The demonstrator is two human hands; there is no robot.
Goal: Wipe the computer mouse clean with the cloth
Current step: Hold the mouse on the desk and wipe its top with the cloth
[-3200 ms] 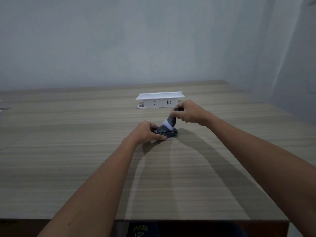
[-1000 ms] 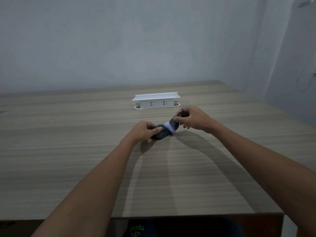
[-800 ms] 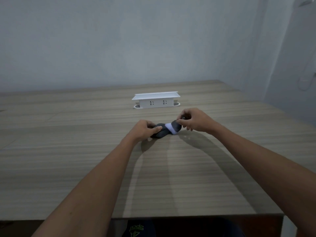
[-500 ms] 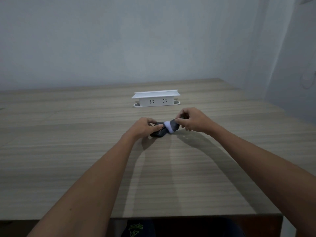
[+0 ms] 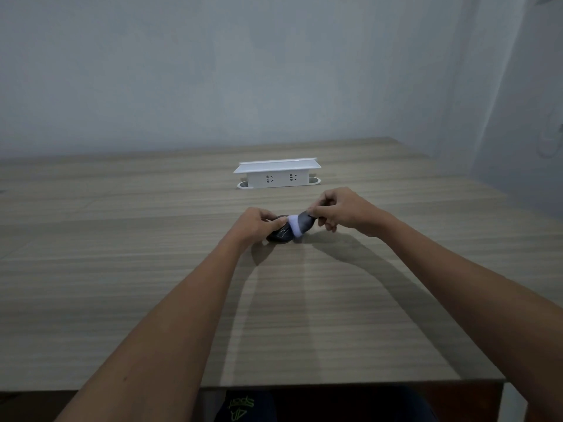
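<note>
A dark computer mouse [image 5: 279, 234] lies on the wooden table [image 5: 152, 269] at its middle. My left hand [image 5: 259, 225] grips the mouse from the left, thumb across its top. A grey cloth with a white band [image 5: 301, 224] lies against the right end of the mouse. My right hand [image 5: 338, 212] pinches the cloth's far end between thumb and fingers, just right of the mouse. Most of the mouse is hidden by my left hand and the cloth.
A white power strip box [image 5: 277, 175] with two sockets stands just behind my hands. A grey wall runs along the table's far edge. The table's near edge lies just below my forearms.
Over three seconds the cloth has swung from upright on the mouse's top down to its right end. My left hand stayed on the mouse throughout.
</note>
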